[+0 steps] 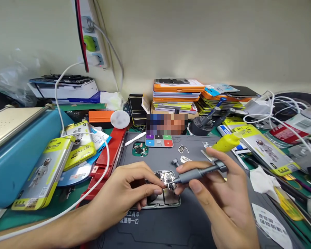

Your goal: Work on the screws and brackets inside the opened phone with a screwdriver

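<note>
Holding screwdriver [193, 175] in right hand [226, 197], tip at opened phone [171, 198].
Gripping screwdriver firmly with right hand; pinching thumb and forefinger of left hand [131, 183] together by the tip, cannot tell whether on anything small. Noted phone flat on grey mat [197, 224], partly hidden by left hand; noted green circuit board [140, 149] farther back.

Dark grey with white lettering on the mat [191, 224], grey on the screwdriver [190, 176], silver and black on the phone [171, 197], squares of purple, blue, black, green and red on the panel [159, 143], yellow edging and a printed astronaut on a battery box [266, 148].
</note>
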Motion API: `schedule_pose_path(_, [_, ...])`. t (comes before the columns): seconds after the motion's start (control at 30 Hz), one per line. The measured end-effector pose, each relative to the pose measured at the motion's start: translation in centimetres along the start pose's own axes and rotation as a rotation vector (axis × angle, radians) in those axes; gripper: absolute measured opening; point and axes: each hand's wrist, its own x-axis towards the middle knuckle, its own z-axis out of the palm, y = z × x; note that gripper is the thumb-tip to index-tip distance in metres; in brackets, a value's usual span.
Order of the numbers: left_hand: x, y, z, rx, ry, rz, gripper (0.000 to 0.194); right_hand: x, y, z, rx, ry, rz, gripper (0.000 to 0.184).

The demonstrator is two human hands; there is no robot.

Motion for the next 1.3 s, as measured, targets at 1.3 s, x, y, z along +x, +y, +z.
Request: schedule_pose_path(1.3, [0.02,0.48,-0.18,0.082,-0.005,0.091,0.005,0.22,0.14,-0.23,0.073,-0.021,0.017,0.04])
